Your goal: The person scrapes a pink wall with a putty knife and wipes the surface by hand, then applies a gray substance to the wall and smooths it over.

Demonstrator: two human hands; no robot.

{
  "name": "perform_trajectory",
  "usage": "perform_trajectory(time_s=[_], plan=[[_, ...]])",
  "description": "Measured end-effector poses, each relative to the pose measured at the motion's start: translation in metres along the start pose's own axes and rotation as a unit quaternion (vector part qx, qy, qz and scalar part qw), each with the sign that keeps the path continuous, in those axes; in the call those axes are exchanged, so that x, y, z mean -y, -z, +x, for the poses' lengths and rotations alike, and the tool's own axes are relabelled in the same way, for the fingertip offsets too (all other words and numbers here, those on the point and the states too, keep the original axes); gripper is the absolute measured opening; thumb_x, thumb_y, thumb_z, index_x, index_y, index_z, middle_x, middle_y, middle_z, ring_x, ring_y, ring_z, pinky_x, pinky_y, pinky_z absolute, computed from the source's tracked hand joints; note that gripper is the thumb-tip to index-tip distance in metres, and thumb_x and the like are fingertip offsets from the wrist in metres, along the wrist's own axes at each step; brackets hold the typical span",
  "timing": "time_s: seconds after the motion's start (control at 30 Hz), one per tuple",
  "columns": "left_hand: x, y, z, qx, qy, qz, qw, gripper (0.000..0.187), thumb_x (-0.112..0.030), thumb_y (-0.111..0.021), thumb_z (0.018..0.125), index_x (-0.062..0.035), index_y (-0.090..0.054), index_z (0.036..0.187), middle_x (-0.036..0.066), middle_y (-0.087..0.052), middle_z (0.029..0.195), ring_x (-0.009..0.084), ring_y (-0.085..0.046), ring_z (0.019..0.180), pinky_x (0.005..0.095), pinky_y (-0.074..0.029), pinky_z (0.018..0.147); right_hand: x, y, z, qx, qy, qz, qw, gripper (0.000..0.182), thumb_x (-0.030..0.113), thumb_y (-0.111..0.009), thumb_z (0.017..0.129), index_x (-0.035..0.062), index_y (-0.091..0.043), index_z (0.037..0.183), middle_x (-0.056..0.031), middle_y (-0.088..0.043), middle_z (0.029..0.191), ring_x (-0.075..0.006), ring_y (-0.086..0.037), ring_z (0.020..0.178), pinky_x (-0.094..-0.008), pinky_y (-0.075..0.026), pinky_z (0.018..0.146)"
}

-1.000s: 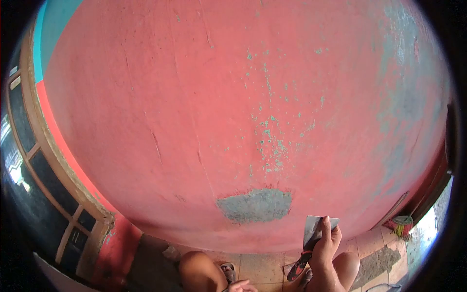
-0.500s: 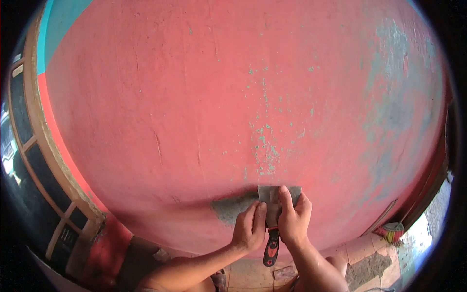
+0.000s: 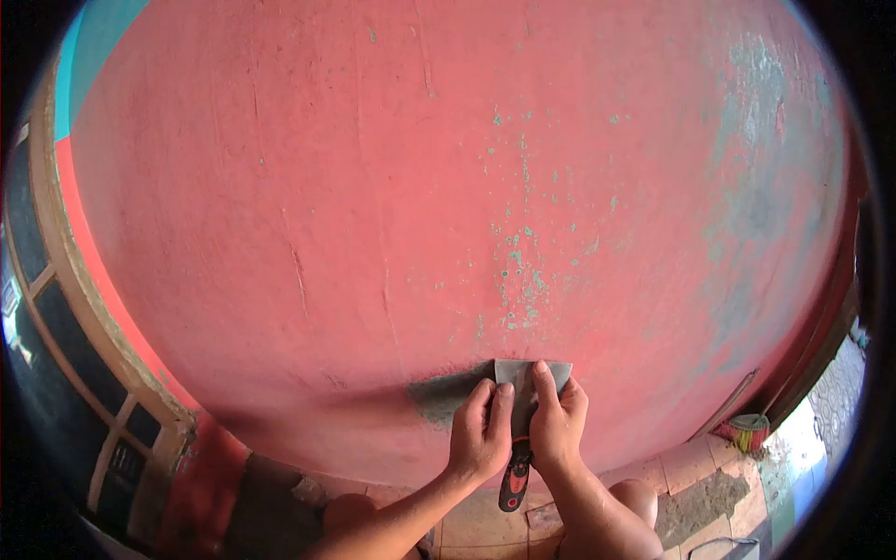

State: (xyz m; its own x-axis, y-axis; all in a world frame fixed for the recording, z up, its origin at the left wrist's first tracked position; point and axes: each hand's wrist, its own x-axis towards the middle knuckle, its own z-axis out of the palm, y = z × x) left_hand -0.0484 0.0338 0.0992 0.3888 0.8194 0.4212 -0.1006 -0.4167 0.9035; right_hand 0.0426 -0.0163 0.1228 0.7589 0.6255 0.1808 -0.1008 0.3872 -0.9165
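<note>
A wide-bladed scraper (image 3: 524, 406) with a black-and-red handle is held blade up against the red painted wall (image 3: 327, 196). My left hand (image 3: 479, 437) is closed on the left side of its metal blade, thumb in front. On the right side, my right hand (image 3: 558, 425) grips the blade with the thumb laid up along it. The handle hangs down between my wrists, outside both palms. Just left of the blade is a bare grey patch (image 3: 439, 397) in the paint, partly shadowed. Green flecks (image 3: 521, 271) dot the wall above the blade.
A window frame (image 3: 93, 327) with dark panes runs along the left. A broom (image 3: 747, 431) with colourful bristles leans at the lower right. Light floor tiles (image 3: 481, 527) lie below, with a grey rough patch (image 3: 705, 509). Faded blue-grey paint (image 3: 756, 224) marks the wall's right side.
The view has shifted slightly. Both hands stay on the scraper, whose blade sits a little further left in view. A grey object now shows at the bottom right.
</note>
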Motion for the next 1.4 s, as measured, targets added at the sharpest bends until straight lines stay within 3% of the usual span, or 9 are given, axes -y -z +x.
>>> perform_trajectory(time_s=[0.13, 0.4, 0.47, 0.53, 0.6, 0.7, 0.77, 1.0, 1.4], plan=[[-0.013, -0.012, 0.012, -0.041, -0.064, -0.033, 0.997, 0.032, -0.026, -0.047, 0.108, -0.0001, -0.058, 0.092, 0.009, -0.057, 0.070, 0.0108, -0.051, 0.066, 0.0329, -0.044, 0.060, 0.014, -0.007, 0.001, 0.002, -0.059, 0.056, 0.997, 0.029, 0.028, -0.058, 0.104, 0.0045, -0.062, 0.087, 0.0027, -0.061, 0.079, -0.0052, -0.052, 0.071, -0.0239, -0.044, 0.062], [-0.001, -0.024, 0.010, -0.078, -0.055, -0.076, 0.993, 0.032, -0.024, -0.049, 0.106, 0.0007, -0.063, 0.092, 0.014, -0.067, 0.081, 0.0139, -0.060, 0.077, 0.0363, -0.049, 0.069, 0.010, 0.004, 0.004, 0.016, -0.102, 0.058, 0.993, 0.030, 0.028, -0.057, 0.104, 0.0011, -0.066, 0.095, -0.0005, -0.065, 0.086, -0.0078, -0.056, 0.076, -0.0264, -0.048, 0.068], [0.014, -0.024, -0.001, -0.061, 0.039, -0.057, 0.996, 0.032, -0.025, -0.048, 0.106, 0.0005, -0.063, 0.092, 0.012, -0.067, 0.084, 0.0117, -0.058, 0.080, 0.0336, -0.047, 0.070, -0.002, 0.008, -0.003, 0.011, -0.112, 0.092, 0.989, 0.031, 0.031, -0.061, 0.101, 0.0007, -0.067, 0.096, -0.0003, -0.064, 0.084, -0.0089, -0.056, 0.074, -0.0271, -0.048, 0.066], [0.013, -0.028, -0.004, -0.088, -0.011, 0.032, 0.996, 0.032, -0.028, -0.048, 0.106, 0.0013, -0.061, 0.109, 0.018, -0.066, 0.103, 0.0231, -0.062, 0.095, 0.0363, -0.049, 0.080, 0.001, 0.002, -0.012, 0.007, -0.104, 0.117, 0.988, 0.035, 0.037, -0.071, 0.094, 0.0019, -0.066, 0.096, 0.0013, -0.063, 0.079, -0.0109, -0.055, 0.069, -0.0283, -0.047, 0.061], [0.015, -0.033, -0.002, -0.107, -0.025, 0.087, 0.990, 0.048, -0.039, -0.038, 0.108, 0.0010, -0.061, 0.120, 0.026, -0.065, 0.114, 0.0347, -0.065, 0.106, 0.0411, -0.051, 0.085, 0.008, 0.000, -0.007, -0.026, -0.120, 0.084, 0.989, 0.033, 0.034, -0.065, 0.099, 0.0018, -0.065, 0.095, -0.0014, -0.065, 0.083, -0.0114, -0.059, 0.073, -0.0290, -0.050, 0.066], [-0.010, -0.027, 0.011, -0.087, 0.034, -0.150, 0.984, 0.033, -0.025, -0.046, 0.107, 0.0004, -0.062, 0.093, 0.010, -0.065, 0.082, 0.0111, -0.056, 0.079, 0.0330, -0.047, 0.069, 0.027, -0.008, 0.002, 0.016, -0.085, 0.058, 0.995, 0.032, 0.030, -0.058, 0.103, -0.0004, -0.066, 0.095, -0.0025, -0.066, 0.087, -0.0090, -0.058, 0.076, -0.0273, -0.050, 0.068], [-0.026, -0.025, 0.019, -0.086, -0.018, -0.129, 0.988, 0.033, -0.025, -0.044, 0.108, 0.0005, -0.059, 0.092, 0.007, -0.060, 0.078, 0.0106, -0.052, 0.076, 0.0324, -0.045, 0.068, 0.032, -0.007, 0.005, 0.045, -0.070, 0.036, 0.996, 0.034, 0.029, -0.056, 0.105, -0.0017, -0.066, 0.095, -0.0024, -0.066, 0.087, -0.0076, -0.056, 0.076, -0.0263, -0.049, 0.068], [-0.009, -0.030, 0.005, -0.029, 0.029, -0.089, 0.995, 0.034, -0.026, -0.043, 0.109, 0.0005, -0.057, 0.091, 0.006, -0.056, 0.075, 0.0099, -0.049, 0.075, 0.0308, -0.044, 0.067, 0.025, 0.006, -0.004, 0.006, -0.087, -0.003, 0.996, 0.036, 0.030, -0.055, 0.106, -0.0020, -0.064, 0.090, -0.0007, -0.064, 0.080, -0.0065, -0.053, 0.072, -0.0262, -0.046, 0.062], [-0.005, -0.040, 0.006, -0.072, 0.027, -0.089, 0.993, 0.036, -0.026, -0.042, 0.109, 0.0000, -0.059, 0.092, 0.004, -0.060, 0.081, 0.0095, -0.051, 0.079, 0.0307, -0.046, 0.069, 0.001, 0.014, 0.009, 0.027, -0.011, -0.068, 0.997, 0.036, 0.025, -0.057, 0.105, -0.0006, -0.061, 0.080, 0.0030, -0.057, 0.070, -0.0043, -0.045, 0.066, -0.0255, -0.038, 0.054]])
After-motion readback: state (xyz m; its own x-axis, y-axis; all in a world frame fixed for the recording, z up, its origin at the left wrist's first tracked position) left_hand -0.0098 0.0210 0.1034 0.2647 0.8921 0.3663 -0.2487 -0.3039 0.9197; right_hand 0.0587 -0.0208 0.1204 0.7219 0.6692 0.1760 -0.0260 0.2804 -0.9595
